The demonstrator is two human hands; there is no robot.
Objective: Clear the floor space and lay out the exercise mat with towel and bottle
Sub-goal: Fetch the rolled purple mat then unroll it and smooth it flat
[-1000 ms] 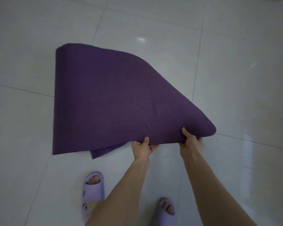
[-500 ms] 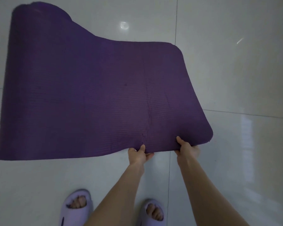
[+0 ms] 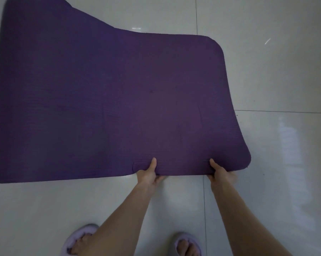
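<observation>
Head view: purple mat [image 3: 109,100] spread over tiled floor [image 3: 276,71]; near edge pinched by left hand [image 3: 149,175] and right hand [image 3: 221,175], thumbs on top. Lilac slippers [image 3: 188,243] below.

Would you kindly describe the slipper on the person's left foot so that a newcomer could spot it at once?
Start from the big purple mat against the pale tiled floor, then look down to the picture's bottom edge. The left slipper is the pale lilac one at lower left, partly covered by the left forearm, whereas the right slipper shows between the two forearms.
</observation>
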